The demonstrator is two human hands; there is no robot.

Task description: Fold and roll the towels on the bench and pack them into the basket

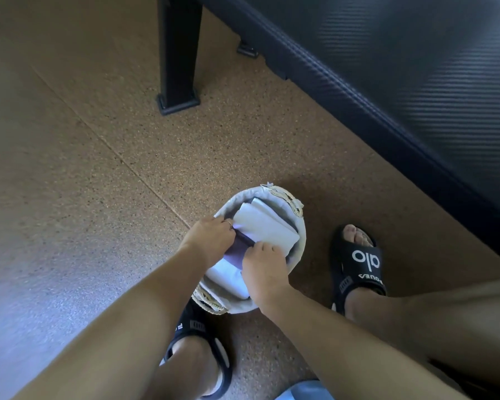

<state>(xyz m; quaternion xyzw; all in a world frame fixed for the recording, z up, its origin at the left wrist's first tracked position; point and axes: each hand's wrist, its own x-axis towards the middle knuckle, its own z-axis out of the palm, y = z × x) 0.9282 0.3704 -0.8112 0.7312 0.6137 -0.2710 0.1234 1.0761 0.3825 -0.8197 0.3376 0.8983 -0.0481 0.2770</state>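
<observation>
Basket, floor beside bench: white towels inside. Left hand and right hand grip dark towel at centre; best pressed down evenly, roll kept tight.

floor: speckled cork tiles | bench: dark padded top, black legs

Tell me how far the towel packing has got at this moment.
Done: white towels already sit folded in the basket on the floor. In hand: both hands, left and right, are pressing a dark towel in between them. Left: the visible stretch of bench shows no towels, but most of its top is out of view, so whether more remain cannot be told.
</observation>
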